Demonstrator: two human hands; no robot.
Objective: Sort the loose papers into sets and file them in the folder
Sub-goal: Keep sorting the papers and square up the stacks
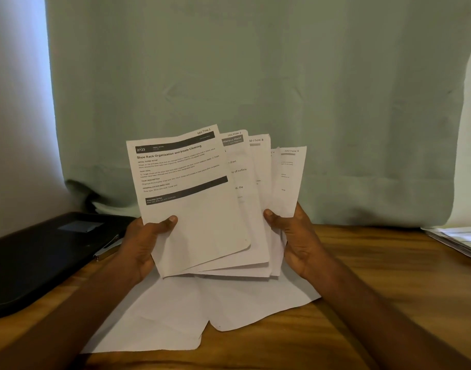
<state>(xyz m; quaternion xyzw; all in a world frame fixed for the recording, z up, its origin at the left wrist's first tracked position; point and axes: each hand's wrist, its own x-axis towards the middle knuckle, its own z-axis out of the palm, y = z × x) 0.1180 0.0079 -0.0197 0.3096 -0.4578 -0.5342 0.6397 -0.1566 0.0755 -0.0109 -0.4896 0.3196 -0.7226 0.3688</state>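
While both hands grasp it, a fan of printed sheets (202, 198) stands upright above the wooden table (376, 276)
The left hand (146, 244) and right hand (296, 241) pinch its lower edges; blank loose papers (202, 311) lie beneath, and the closed black folder (42, 252) rests to the left, contents unseen

Five printed sheets (191, 188) are fanned upright, marked Section 1, 2, 3, one hidden number, and 5. Two blank sheets (175, 311) lie flat on the one wooden table (362, 303). One black folder (42, 252) lies there. Two hands show: left hand (146, 241), right hand (298, 241).
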